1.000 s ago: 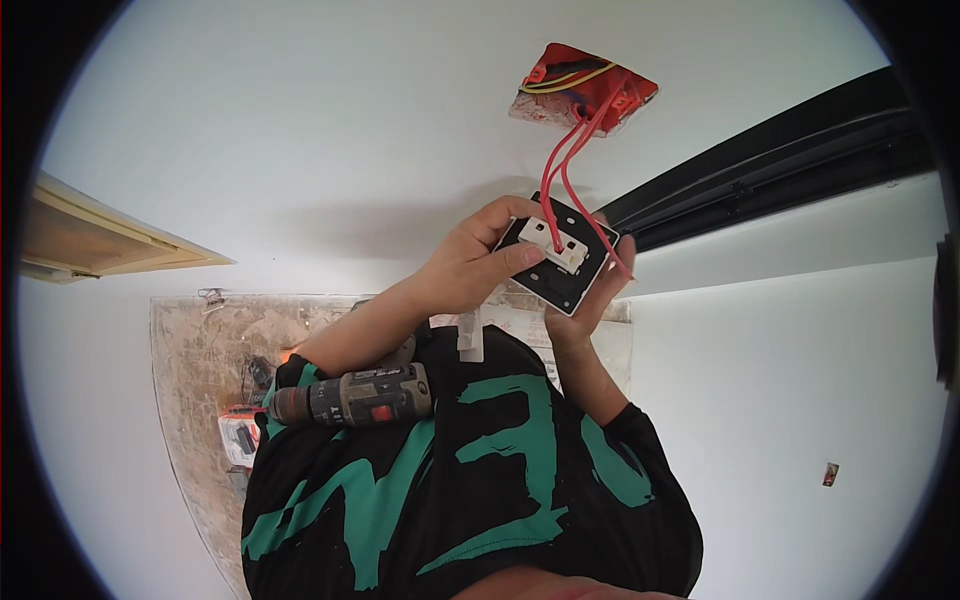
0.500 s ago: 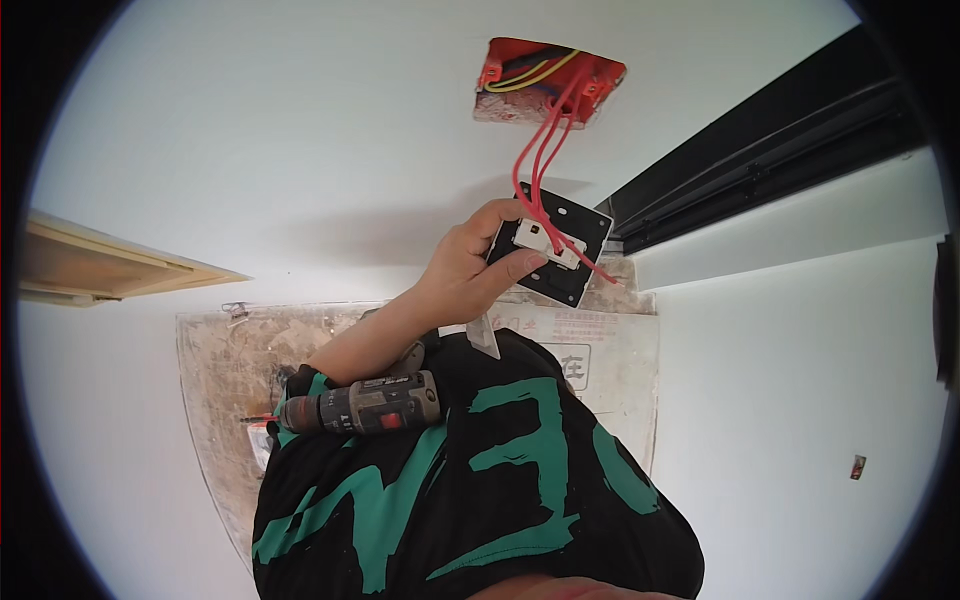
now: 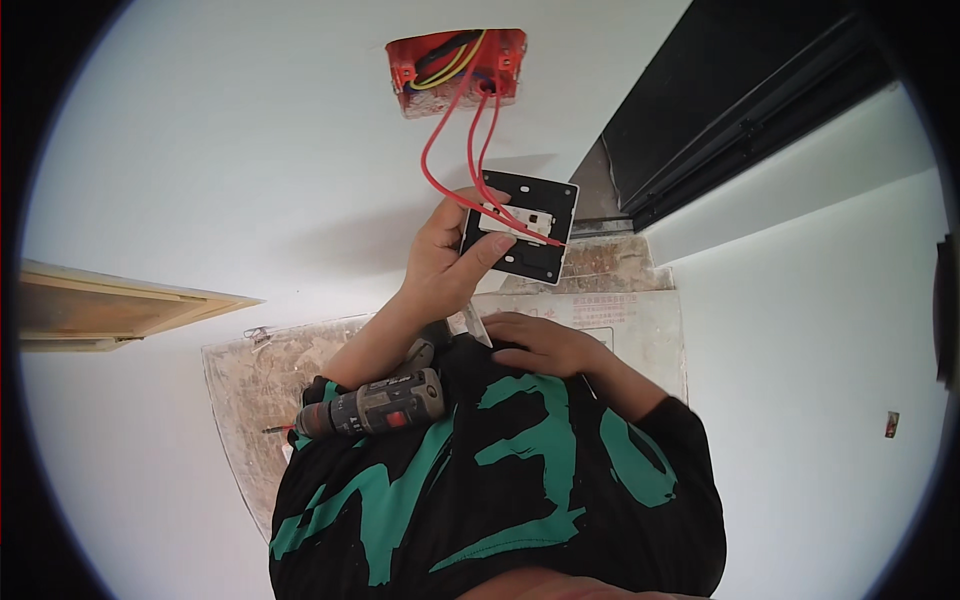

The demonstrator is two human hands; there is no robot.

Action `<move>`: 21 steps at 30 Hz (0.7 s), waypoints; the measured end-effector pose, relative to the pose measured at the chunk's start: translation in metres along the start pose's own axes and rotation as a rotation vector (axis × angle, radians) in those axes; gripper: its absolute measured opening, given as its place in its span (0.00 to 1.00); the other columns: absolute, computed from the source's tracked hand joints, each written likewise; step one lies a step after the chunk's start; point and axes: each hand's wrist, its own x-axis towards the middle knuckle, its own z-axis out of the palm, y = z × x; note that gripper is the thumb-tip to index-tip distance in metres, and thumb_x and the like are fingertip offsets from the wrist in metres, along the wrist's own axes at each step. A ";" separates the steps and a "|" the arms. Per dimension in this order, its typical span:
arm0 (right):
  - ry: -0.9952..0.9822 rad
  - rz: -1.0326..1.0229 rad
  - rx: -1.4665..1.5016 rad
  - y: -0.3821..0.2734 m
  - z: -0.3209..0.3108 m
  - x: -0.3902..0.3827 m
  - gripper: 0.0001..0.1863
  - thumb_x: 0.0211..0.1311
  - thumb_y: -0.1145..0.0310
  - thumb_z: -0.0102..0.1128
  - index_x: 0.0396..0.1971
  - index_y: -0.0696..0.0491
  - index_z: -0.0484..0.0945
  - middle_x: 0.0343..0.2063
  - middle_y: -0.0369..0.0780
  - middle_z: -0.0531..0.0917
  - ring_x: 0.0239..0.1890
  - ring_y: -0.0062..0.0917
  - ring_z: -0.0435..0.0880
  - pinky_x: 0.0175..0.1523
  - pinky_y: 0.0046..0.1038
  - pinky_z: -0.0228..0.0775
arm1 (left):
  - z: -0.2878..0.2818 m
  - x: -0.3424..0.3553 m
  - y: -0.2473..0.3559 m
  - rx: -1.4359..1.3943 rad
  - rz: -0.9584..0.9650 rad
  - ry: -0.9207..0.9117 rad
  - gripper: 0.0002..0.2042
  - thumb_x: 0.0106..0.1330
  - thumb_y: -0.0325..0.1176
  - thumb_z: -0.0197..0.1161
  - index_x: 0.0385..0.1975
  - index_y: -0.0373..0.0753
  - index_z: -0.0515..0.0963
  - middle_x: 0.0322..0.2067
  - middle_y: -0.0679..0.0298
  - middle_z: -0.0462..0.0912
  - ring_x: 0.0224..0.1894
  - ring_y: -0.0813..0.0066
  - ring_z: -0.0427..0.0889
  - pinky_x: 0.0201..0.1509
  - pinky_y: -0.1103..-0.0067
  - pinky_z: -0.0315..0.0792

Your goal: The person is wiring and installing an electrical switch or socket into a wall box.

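My left hand [image 3: 447, 255] grips a square wall switch [image 3: 540, 262] by its left edge. Its black back and white terminal block are turned toward me, my thumb pressed near the block. Several red wires [image 3: 430, 150] run down from a red wall box [image 3: 456, 75] and across the switch's back; whether they are fastened there I cannot tell. My right hand [image 3: 545, 347] is at my waist, thumb and fingers apart, nothing visible in it. By its fingertips is a flat whitish piece [image 3: 468, 326], partly hidden.
A cordless drill [image 3: 385, 403] with a bit pointing left rests against my shirt front. Yellow and black wires [image 3: 450, 65] stay inside the wall box. A black frame [image 3: 740, 130] stands at the upper right, a wooden-edged panel [image 3: 130, 305] at the left. Below lies a stained floor covering [image 3: 250, 390].
My right hand has come into view at my waist. The view has shifted, with the wall box now farther left. My left hand still holds the switch, now turned somewhat.
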 end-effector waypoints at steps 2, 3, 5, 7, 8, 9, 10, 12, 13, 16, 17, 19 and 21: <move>-0.129 -0.097 0.091 0.007 0.008 0.027 0.26 0.69 0.60 0.51 0.62 0.58 0.65 0.63 0.48 0.69 0.63 0.41 0.68 0.67 0.37 0.58 | 0.003 0.000 0.001 0.005 0.010 0.005 0.18 0.64 0.21 0.58 0.55 0.33 0.68 0.44 0.59 0.76 0.41 0.78 0.75 0.47 0.84 0.69; -0.127 -0.101 0.088 0.008 0.012 0.035 0.26 0.69 0.60 0.51 0.62 0.58 0.65 0.63 0.48 0.69 0.63 0.41 0.68 0.67 0.37 0.58 | 0.004 0.000 0.001 0.006 0.018 0.012 0.19 0.64 0.21 0.58 0.55 0.34 0.68 0.43 0.59 0.77 0.41 0.78 0.76 0.47 0.84 0.69; -0.205 -0.168 -0.006 0.009 0.021 0.048 0.30 0.67 0.56 0.54 0.64 0.58 0.63 0.61 0.49 0.70 0.61 0.42 0.69 0.66 0.39 0.60 | 0.005 0.000 -0.001 0.007 0.031 0.032 0.19 0.65 0.22 0.59 0.56 0.35 0.68 0.41 0.60 0.80 0.42 0.78 0.76 0.47 0.85 0.70; -0.203 -0.191 -0.052 0.005 0.030 0.057 0.33 0.62 0.58 0.59 0.62 0.59 0.63 0.60 0.49 0.71 0.59 0.43 0.70 0.64 0.41 0.61 | 0.007 0.001 -0.003 0.019 0.043 0.031 0.19 0.65 0.22 0.59 0.56 0.35 0.68 0.41 0.60 0.80 0.41 0.78 0.76 0.47 0.85 0.70; -0.208 -0.198 -0.053 0.004 0.035 0.064 0.33 0.62 0.58 0.59 0.62 0.59 0.63 0.60 0.49 0.71 0.59 0.43 0.70 0.64 0.41 0.61 | 0.007 0.001 -0.004 0.028 0.056 0.036 0.19 0.65 0.22 0.59 0.56 0.35 0.69 0.41 0.61 0.80 0.41 0.79 0.76 0.46 0.85 0.70; -0.212 -0.281 -0.078 0.004 0.040 0.070 0.32 0.59 0.61 0.61 0.61 0.58 0.64 0.57 0.49 0.73 0.56 0.43 0.72 0.61 0.41 0.63 | 0.008 0.002 -0.005 0.038 0.069 0.040 0.19 0.65 0.22 0.59 0.56 0.35 0.69 0.41 0.61 0.80 0.41 0.79 0.76 0.46 0.85 0.70; -0.214 -0.364 -0.103 0.004 0.044 0.074 0.32 0.55 0.63 0.62 0.59 0.57 0.66 0.55 0.48 0.76 0.53 0.43 0.75 0.59 0.40 0.65 | 0.009 0.002 -0.005 0.048 0.082 0.043 0.19 0.65 0.22 0.59 0.55 0.35 0.69 0.41 0.61 0.80 0.41 0.79 0.76 0.46 0.85 0.70; -0.249 -0.310 -0.065 0.001 0.050 0.077 0.31 0.54 0.64 0.62 0.59 0.57 0.67 0.53 0.48 0.77 0.52 0.43 0.76 0.58 0.39 0.66 | 0.009 0.000 -0.005 0.056 0.082 0.061 0.19 0.65 0.22 0.60 0.55 0.35 0.69 0.41 0.61 0.80 0.40 0.79 0.76 0.45 0.85 0.70; -0.279 -0.249 -0.027 -0.002 0.053 0.078 0.31 0.53 0.65 0.62 0.58 0.56 0.67 0.51 0.48 0.78 0.51 0.42 0.76 0.56 0.38 0.67 | 0.010 0.000 -0.005 0.059 0.078 0.073 0.18 0.65 0.22 0.60 0.55 0.35 0.69 0.41 0.61 0.79 0.40 0.79 0.76 0.45 0.85 0.69; -0.342 -0.129 0.044 -0.008 0.055 0.073 0.30 0.51 0.67 0.63 0.56 0.55 0.69 0.48 0.47 0.80 0.48 0.41 0.78 0.54 0.37 0.68 | 0.008 0.000 -0.004 0.065 0.076 0.102 0.18 0.64 0.22 0.60 0.54 0.35 0.70 0.41 0.62 0.79 0.40 0.79 0.75 0.45 0.86 0.69; -0.311 -0.153 0.069 -0.010 0.051 0.067 0.30 0.50 0.68 0.63 0.56 0.55 0.69 0.47 0.46 0.80 0.47 0.41 0.78 0.53 0.37 0.68 | 0.005 0.000 -0.003 0.067 0.070 0.084 0.18 0.64 0.22 0.60 0.54 0.35 0.70 0.41 0.62 0.79 0.40 0.80 0.75 0.45 0.86 0.69; -0.261 -0.202 0.119 -0.017 0.041 0.053 0.31 0.49 0.69 0.63 0.57 0.55 0.70 0.45 0.45 0.81 0.44 0.40 0.78 0.51 0.37 0.67 | 0.000 -0.001 0.000 0.071 0.063 0.058 0.17 0.64 0.22 0.60 0.54 0.35 0.71 0.41 0.63 0.79 0.39 0.80 0.74 0.44 0.86 0.68; -0.205 -0.248 0.159 -0.025 0.028 0.035 0.30 0.48 0.70 0.64 0.56 0.54 0.72 0.43 0.44 0.81 0.43 0.39 0.78 0.50 0.36 0.67 | 0.000 0.001 -0.001 0.065 0.063 0.042 0.17 0.64 0.22 0.60 0.53 0.35 0.71 0.41 0.63 0.79 0.39 0.81 0.74 0.44 0.86 0.68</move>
